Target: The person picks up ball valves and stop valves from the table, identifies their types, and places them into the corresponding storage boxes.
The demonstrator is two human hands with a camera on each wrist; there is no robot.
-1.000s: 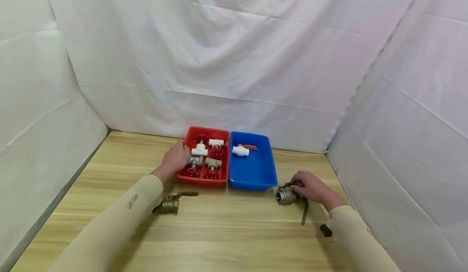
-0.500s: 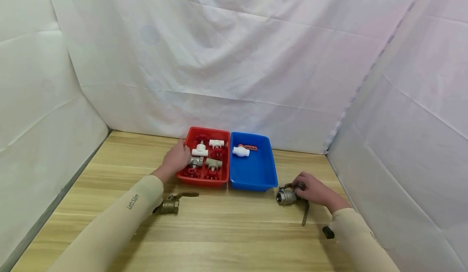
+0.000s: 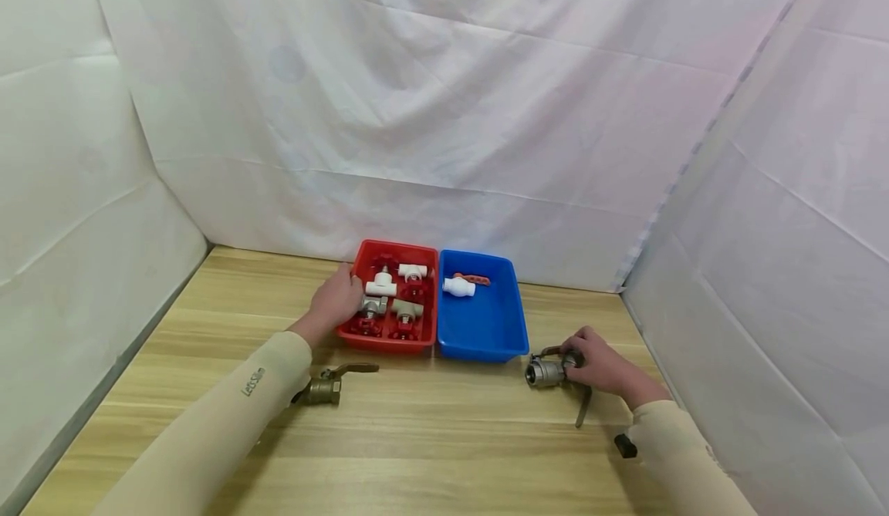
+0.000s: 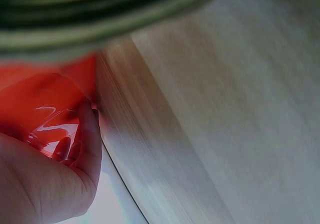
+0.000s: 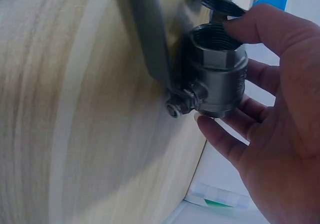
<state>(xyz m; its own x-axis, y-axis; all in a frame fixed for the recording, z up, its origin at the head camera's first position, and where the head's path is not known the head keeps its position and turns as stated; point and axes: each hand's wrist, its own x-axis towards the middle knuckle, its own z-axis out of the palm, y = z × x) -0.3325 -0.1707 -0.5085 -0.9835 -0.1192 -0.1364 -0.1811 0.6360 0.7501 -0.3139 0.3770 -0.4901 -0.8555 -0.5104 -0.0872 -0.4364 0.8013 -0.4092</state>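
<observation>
On the left side of the red tray [image 3: 396, 346], my left hand [image 3: 336, 296] grips the edge. In the left wrist view its fingers [image 4: 90, 139] bend against the tray's shiny outer wall. Over at the right, my right hand [image 3: 600, 362] holds a metal ball valve [image 5: 217, 83] with a lever handle. The thumb lies at the valve's threaded mouth, and the other fingers reach round the body from the far side. Directly beside it lies another steel ball valve [image 3: 544, 374], its open end facing left. Several valves with red handwheels sit inside the red tray.
A blue tray [image 3: 482, 331] stands against the red one and contains a white ball valve [image 3: 459, 288] with an orange handle. Near the left forearm lies a brass ball valve [image 3: 324, 390]. White cloth [image 3: 444, 115] encloses the wooden table [image 3: 430, 439] at back and sides.
My right hand has shifted slightly right, its thumb and fingers moving from over the valve to round it. The valve's lever has turned a little. My left hand stays at the red tray.
</observation>
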